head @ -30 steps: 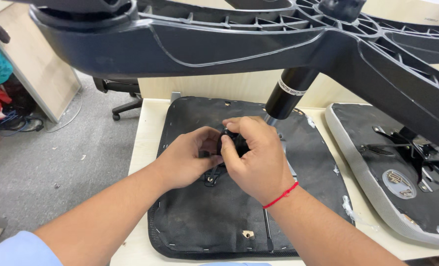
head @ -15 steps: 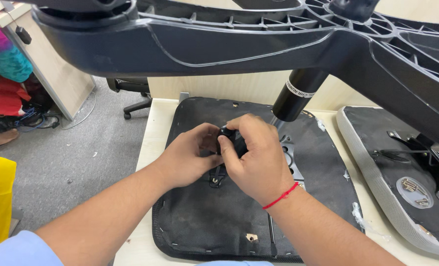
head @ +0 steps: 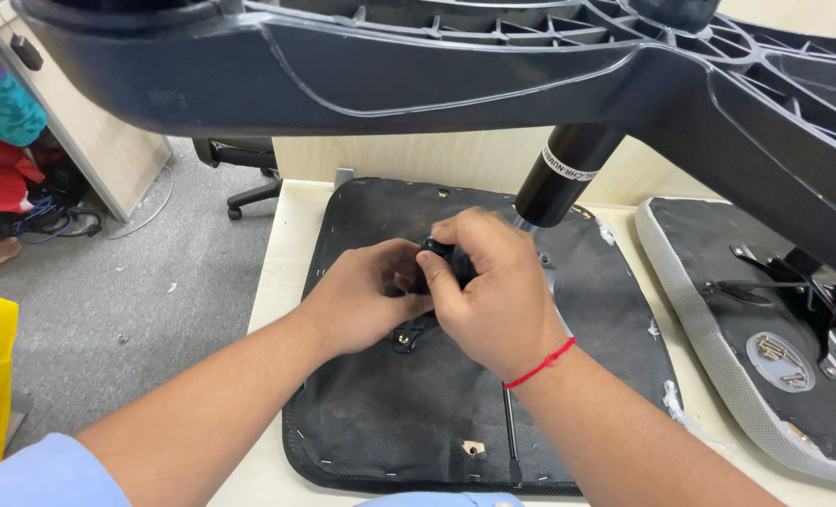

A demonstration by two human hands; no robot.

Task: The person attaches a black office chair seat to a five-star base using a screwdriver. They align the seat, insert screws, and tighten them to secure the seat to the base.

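While both hands meet over the middle of an upturned office chair seat (head: 418,413), they close together around a small black knob (head: 439,258) that sits on the seat's underside. That underside is covered in black fabric stapled along its edge, and it lies flat on a pale wooden table (head: 282,258). The left hand (head: 366,296) curls in from the left, fingers bent around the near side of the knob. The right hand (head: 493,291) wraps over it from above and from the right, fingertips pressed on the knob's top, so only a little of the black part shows between the two grips. A thin red thread bracelet (head: 540,364) circles the right wrist, and light blue sleeves show at the bottom edge of the view.

Just behind the hands a black gas lift cylinder (head: 563,174) rises at a slant from the seat up to a dark plastic star-shaped chair base (head: 418,80), which spans the whole top of the view. On the right of the table lies a second seat (head: 718,357), also upside down, with a grey mesh rim, a black metal mechanism (head: 803,282) and a small heap of screws (head: 779,361). To the left is grey carpet (head: 127,310), with the wheeled foot of another chair (head: 249,192) beyond
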